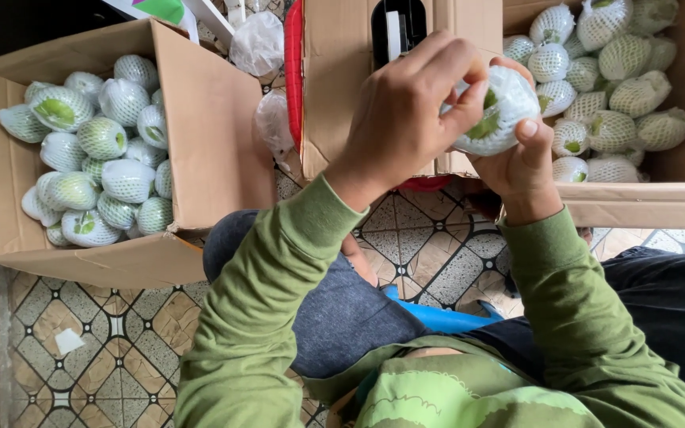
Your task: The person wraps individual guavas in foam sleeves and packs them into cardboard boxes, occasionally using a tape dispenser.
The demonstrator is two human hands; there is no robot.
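Two hands are held up close together around one green fruit (pixel 491 111) wrapped in a white foam net. The left hand (pixel 406 111) is closed over the fruit from its 9 o'clock side, with the fingertips (pixel 469 99) pinching the net at the top. The right hand (pixel 521 162) is cupped under the fruit at about 5 o'clock, and its thumb is pressed on the net. Both hands are clamped on the same fruit, which is held in the air in front of a tall middle cardboard box (pixel 334 87). Both arms are covered by green sleeves (pixel 271 293). At 10 o'clock from the hands, an open left cardboard box (pixel 208 135) is filled with many netted fruits (pixel 101 150). At 2 o'clock, a right cardboard box (pixel 644 202) is piled with more netted fruits (pixel 604 87), just beside the held one. Clear plastic bags (pixel 257 41) are seen between the left box and the middle box, at about 11 o'clock. A red edge (pixel 293 71) is seen just beside the middle box. A patterned tile floor (pixel 89 349) is spread out under everything, at 7 o'clock. A blue thing (pixel 438 317) is tucked by the knees at 6 o'clock, but what it is cannot be told.
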